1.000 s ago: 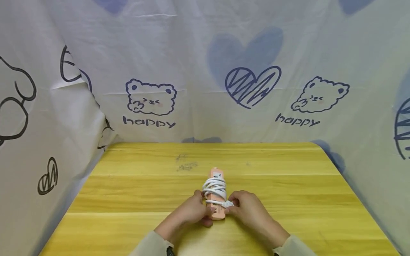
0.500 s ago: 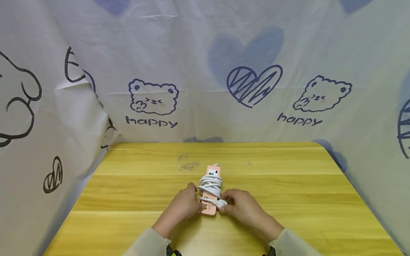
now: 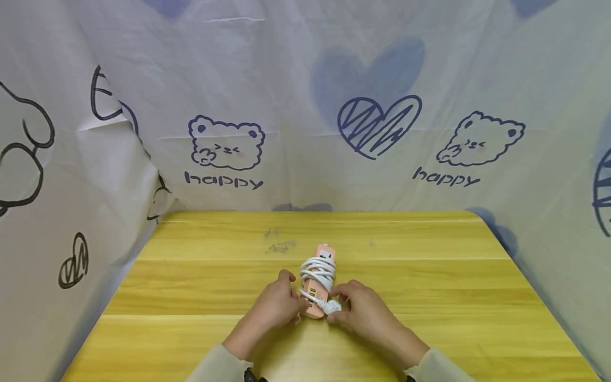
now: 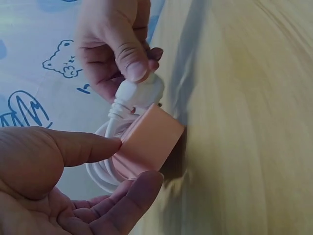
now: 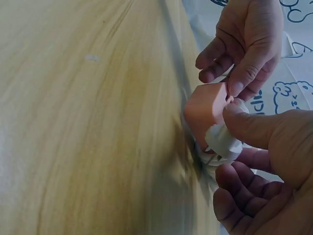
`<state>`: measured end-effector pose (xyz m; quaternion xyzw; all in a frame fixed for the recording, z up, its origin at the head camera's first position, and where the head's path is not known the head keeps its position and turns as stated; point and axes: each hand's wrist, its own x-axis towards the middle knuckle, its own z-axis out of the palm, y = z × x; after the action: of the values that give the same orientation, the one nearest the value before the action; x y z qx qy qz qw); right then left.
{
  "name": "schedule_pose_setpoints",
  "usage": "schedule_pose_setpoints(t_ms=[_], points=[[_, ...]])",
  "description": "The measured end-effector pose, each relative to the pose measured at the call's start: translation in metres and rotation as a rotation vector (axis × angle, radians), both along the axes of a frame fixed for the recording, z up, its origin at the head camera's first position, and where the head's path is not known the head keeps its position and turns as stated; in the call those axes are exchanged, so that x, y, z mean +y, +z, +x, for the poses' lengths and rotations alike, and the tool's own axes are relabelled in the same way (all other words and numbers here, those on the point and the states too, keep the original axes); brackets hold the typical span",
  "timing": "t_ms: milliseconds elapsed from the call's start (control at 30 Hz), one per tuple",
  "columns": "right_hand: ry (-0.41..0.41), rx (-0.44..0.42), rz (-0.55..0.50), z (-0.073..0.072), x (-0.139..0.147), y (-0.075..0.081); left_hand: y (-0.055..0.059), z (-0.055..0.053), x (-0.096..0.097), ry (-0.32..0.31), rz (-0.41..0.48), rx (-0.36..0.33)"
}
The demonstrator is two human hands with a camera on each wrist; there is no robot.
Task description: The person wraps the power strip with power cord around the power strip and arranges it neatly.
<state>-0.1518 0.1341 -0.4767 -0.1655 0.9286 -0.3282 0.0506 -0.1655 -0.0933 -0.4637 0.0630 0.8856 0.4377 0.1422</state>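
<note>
A pink power strip (image 3: 315,291) lies near the middle of the table, its far end tilted a little to the right. White cord (image 3: 317,269) is wound several times round its middle, and the plug (image 3: 332,306) sits at the right of the near end. My left hand (image 3: 273,305) pinches the strip's near left side; in the left wrist view the thumb touches one face and a fingertip the lower edge. My right hand (image 3: 366,312) holds the plug between thumb and fingers. Metal prongs show on the plug (image 5: 224,143) in the right wrist view.
The yellow wood-grain table (image 3: 429,265) runs out to both sides of the hands. A pale curtain (image 3: 296,106) with bear and heart drawings hangs behind its back edge and along both sides.
The strip has shifted slightly and turned, its far end first leaning left of where it was, then swinging right. The left fingers have come out from beneath its near end. The right hand keeps the plug.
</note>
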Motion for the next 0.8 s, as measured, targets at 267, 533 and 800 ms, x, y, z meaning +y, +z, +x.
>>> schedule_pose_setpoints(t_ms=[267, 533, 800], points=[[0.079, -0.052, -0.026, 0.0012, 0.0033, 0.0, 0.0055, 0.001, 0.0006, -0.03, 0.024, -0.028], [0.065, 0.018, 0.006, 0.0007, 0.005, 0.0013, 0.0046, -0.0002, 0.0008, -0.045, 0.031, -0.054], [-0.149, 0.128, -0.151, -0.0059, 0.0001, 0.0036, 0.0013, 0.0003, 0.0015, -0.072, 0.021, -0.055]])
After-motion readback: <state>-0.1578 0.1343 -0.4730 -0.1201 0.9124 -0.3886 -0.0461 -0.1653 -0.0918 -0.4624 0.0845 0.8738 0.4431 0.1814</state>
